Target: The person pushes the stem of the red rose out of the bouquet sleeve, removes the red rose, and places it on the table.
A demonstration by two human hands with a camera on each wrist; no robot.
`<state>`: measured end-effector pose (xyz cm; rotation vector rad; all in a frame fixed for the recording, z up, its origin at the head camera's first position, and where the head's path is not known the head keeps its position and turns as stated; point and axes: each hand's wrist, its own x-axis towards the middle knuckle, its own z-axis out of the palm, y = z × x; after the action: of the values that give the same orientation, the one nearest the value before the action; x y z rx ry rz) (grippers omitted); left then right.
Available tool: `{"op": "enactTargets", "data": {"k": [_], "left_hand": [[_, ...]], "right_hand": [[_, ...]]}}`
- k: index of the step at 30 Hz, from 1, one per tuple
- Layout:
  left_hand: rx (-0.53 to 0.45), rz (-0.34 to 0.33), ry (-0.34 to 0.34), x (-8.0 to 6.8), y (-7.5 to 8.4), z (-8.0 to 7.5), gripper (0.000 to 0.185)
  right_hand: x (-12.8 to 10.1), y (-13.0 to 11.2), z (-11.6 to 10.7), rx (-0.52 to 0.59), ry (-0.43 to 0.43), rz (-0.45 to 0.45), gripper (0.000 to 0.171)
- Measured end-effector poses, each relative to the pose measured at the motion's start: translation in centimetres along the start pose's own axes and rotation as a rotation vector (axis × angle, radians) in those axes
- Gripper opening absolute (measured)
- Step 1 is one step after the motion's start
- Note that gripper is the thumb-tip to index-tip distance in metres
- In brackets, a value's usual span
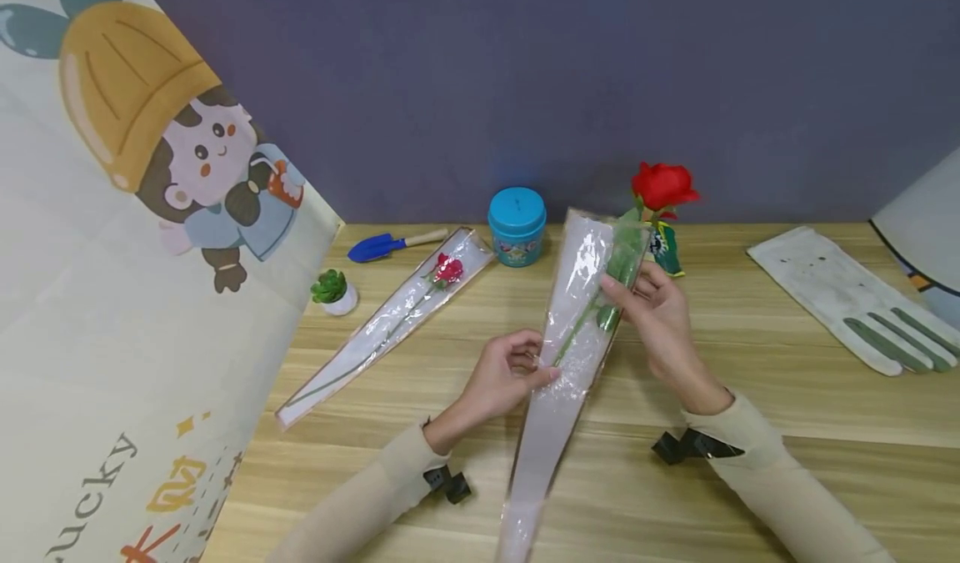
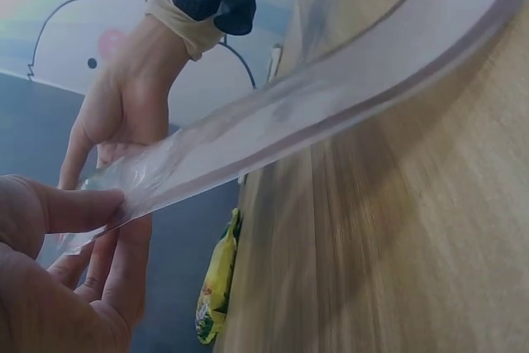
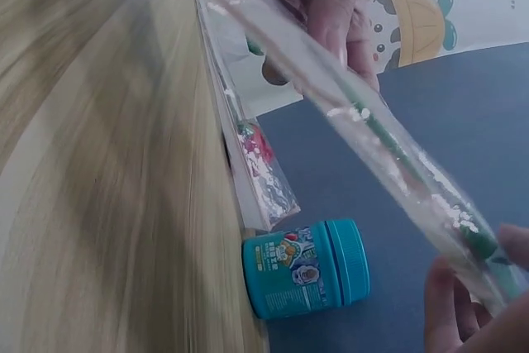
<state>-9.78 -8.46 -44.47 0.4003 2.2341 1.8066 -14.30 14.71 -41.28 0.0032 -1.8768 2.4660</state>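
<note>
A long clear plastic flower sleeve (image 1: 558, 417) with a pale backing is held up in front of me, tilted. Inside it runs the green stem of a red artificial rose (image 1: 664, 186), whose bloom sticks out past the top right corner. My left hand (image 1: 504, 375) pinches the left edge at mid-length, thumb in front and fingers behind. Higher up, my right hand (image 1: 660, 321) grips the right edge over the leaves, its thumb on the front. In the right wrist view the sleeve (image 3: 372, 146) slants between both hands, with the stem visible through the plastic.
A second sleeved rose (image 1: 397, 317) lies on the left of the wooden table. Behind it are a blue trowel (image 1: 375, 248) and a small potted succulent (image 1: 333, 290). A blue jar (image 1: 517, 225) and a green packet (image 1: 666, 248) stand by the wall. White gloves (image 1: 847, 296) lie right.
</note>
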Motion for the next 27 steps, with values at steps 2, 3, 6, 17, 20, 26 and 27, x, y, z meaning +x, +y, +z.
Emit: {"op": "enactTargets", "data": {"k": [2,3,6,17,20,26,27], "left_hand": [[0.0,-0.002,-0.001,0.0,0.0,0.0,0.033],[-0.002,-0.004,-0.004,0.0,0.1,0.0,0.033],[-0.014,-0.014,-0.021,-0.1,0.1,-0.1,0.035],[0.002,-0.025,-0.084,-0.7,-0.4,-0.1,0.043],[0.001,-0.044,-0.097,-1.0,-0.6,-0.1,0.044],[0.015,-0.061,-0.122,-1.2,-0.8,-0.1,0.046],[0.021,-0.062,-0.127,-1.3,-0.9,-0.1,0.046]], "right_hand": [[0.1,-0.1,-0.1,0.01,-0.011,-0.012,0.031],[0.1,-0.2,-0.2,0.013,-0.013,-0.012,0.032],[0.2,-0.6,-0.3,0.01,-0.005,-0.003,0.032],[1.0,-2.1,-1.4,0.046,0.131,0.07,0.024],[1.2,-2.3,-1.8,0.089,0.136,0.083,0.026],[1.5,-2.1,-2.3,0.072,0.157,0.048,0.009],[1.5,-2.1,-2.4,0.064,0.163,0.04,0.01]]}}
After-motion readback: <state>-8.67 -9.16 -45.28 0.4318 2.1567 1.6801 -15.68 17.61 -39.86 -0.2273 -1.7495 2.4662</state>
